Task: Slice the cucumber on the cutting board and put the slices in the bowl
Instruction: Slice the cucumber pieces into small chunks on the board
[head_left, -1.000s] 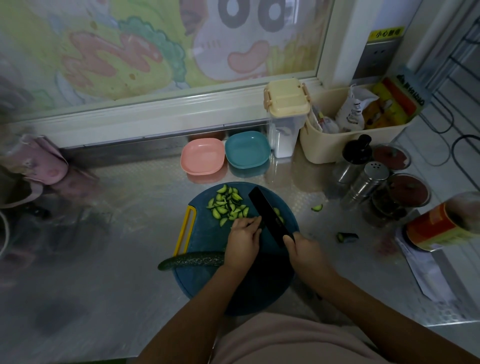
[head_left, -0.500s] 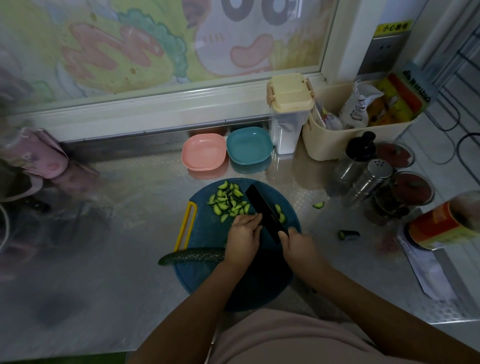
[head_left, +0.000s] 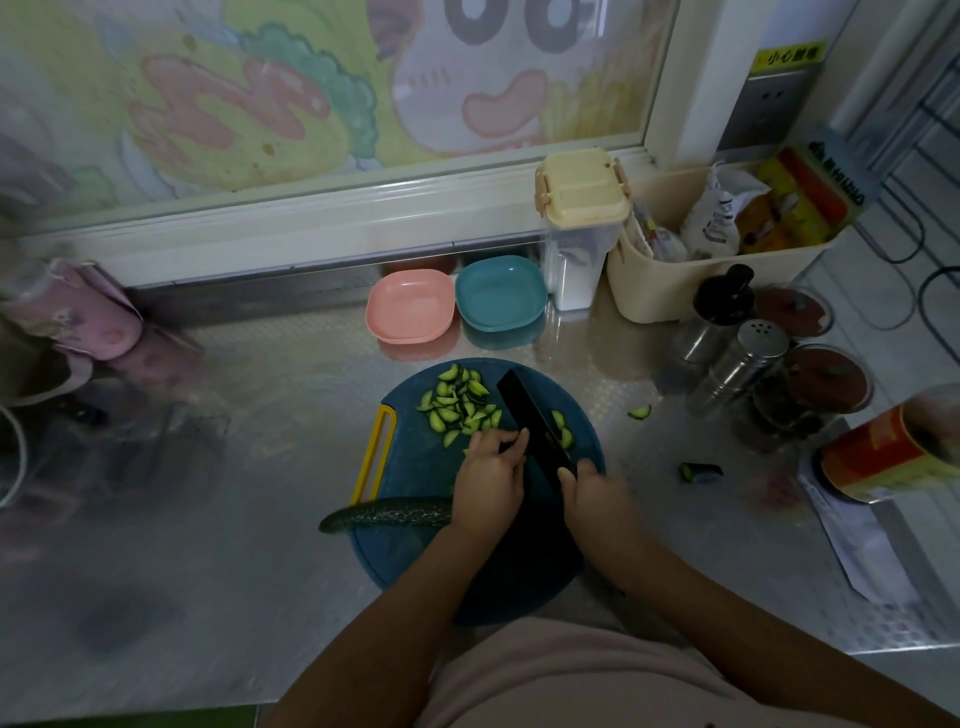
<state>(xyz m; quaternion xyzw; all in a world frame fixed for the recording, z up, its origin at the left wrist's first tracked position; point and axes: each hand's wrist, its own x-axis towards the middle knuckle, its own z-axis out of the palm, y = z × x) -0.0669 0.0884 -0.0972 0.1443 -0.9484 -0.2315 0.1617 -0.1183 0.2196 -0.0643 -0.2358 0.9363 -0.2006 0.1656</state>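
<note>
The job looks roughly half done. A heap of half-moon slices (head_left: 460, 405) lies on the far part of the round blue cutting board (head_left: 415, 467), which sits mid-counter toward the near edge. A few more slices rest on the other side of the knife (head_left: 530, 421). None have reached a bowl: the pink bowl (head_left: 410, 314) and the teal bowl (head_left: 501, 293) stand side by side at the counter's far edge, both bare inside, and I cannot tell which one is meant.

A long uncut length of cucumber (head_left: 384, 514) lies across the board's near-left rim, its tip hanging over onto the counter and its other end running under the left wrist. It is dark green, slim and bumpy-skinned, and the cut faces of the slices are pale green.

The right hand (head_left: 597, 488) grips the knife handle, with the black blade angled away across the board. The left hand (head_left: 491, 473) has its fingers curled down against the blade's side. Whatever they pin is hidden, though it is probably a piece being cut.

A stray slice (head_left: 640, 412) and a dark end piece (head_left: 698, 472) lie on the counter toward its right edge. What remains is slicing the long piece and moving everything into a bowl.
</note>
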